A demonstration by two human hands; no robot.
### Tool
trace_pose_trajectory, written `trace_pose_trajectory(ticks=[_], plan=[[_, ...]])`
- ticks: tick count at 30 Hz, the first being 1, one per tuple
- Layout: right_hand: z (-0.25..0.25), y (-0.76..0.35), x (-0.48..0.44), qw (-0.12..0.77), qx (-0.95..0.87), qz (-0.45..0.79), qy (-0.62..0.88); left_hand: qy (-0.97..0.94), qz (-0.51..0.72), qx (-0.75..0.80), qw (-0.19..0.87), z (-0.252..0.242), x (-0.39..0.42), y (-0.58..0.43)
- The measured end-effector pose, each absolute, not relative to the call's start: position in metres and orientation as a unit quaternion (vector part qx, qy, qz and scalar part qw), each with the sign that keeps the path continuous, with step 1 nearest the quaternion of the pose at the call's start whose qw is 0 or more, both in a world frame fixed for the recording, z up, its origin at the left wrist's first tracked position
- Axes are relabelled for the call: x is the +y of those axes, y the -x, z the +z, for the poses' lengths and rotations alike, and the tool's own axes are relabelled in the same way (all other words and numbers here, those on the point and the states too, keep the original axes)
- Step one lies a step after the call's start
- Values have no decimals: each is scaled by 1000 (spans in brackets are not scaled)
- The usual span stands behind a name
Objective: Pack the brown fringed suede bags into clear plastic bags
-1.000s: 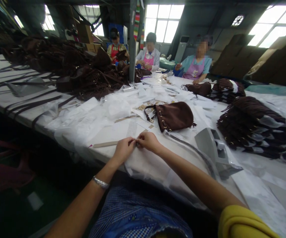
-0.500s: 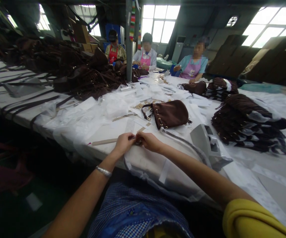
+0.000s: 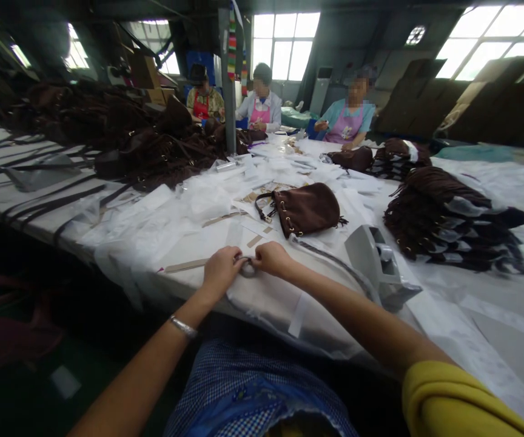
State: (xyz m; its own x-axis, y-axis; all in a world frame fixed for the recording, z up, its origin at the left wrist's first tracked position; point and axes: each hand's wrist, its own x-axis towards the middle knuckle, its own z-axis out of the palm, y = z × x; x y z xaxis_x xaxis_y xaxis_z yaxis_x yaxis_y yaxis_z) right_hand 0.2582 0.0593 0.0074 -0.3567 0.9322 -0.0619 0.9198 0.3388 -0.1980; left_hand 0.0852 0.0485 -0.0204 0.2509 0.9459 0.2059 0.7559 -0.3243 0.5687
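My left hand (image 3: 220, 271) and my right hand (image 3: 268, 258) meet at the near edge of the long white table (image 3: 43, 212). Both are closed in a pinch on the top edge of a clear plastic bag (image 3: 284, 309) that lies flat and hangs over the table's edge toward my lap. A small loop of the bag's strap or edge shows between my fingertips. Just beyond my hands lies a brown suede drawstring pouch (image 3: 307, 208) with a strap.
A grey tape dispenser (image 3: 378, 264) stands right of my right arm. Stacks of brown fringed bags (image 3: 448, 218) lie at right, a heap of brown bags (image 3: 120, 136) at back left. Loose plastic bags and paper strips cover the table. Three people sit at the far end.
My hands stay pinched together on the bag's edge. The view has shifted slightly, and a small loop now shows between my fingertips.
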Motion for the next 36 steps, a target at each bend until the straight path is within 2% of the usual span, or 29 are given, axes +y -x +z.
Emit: trace_pose_trajectory(ticks=[3, 9, 13, 17, 21, 27, 33, 36], plan=[[-2, -257, 52, 55, -789, 107, 602, -763, 252, 577, 147, -23, 37, -82], [-5, -260, 39, 99, -756, 152, 629, -760, 224, 579, 194, -26, 36, -85], [-2, -275, 32, 130, -767, 215, 590, -789, 205, 539, 211, -22, 50, -85], [-2, -296, 29, 201, -836, 173, 481, -834, 189, 462, 236, -16, 68, -93], [1, -309, 30, 143, -903, 182, 362, -862, 176, 394, 266, -14, 82, -106], [9, -314, 38, 99, -927, 180, 313, -850, 199, 398, 281, -23, 85, -108], [-7, -302, 32, 91, -907, 106, 397, -821, 248, 460, 231, -23, 62, -103], [-17, -289, 28, 125, -860, 96, 486, -801, 267, 494, 207, -23, 51, -102]])
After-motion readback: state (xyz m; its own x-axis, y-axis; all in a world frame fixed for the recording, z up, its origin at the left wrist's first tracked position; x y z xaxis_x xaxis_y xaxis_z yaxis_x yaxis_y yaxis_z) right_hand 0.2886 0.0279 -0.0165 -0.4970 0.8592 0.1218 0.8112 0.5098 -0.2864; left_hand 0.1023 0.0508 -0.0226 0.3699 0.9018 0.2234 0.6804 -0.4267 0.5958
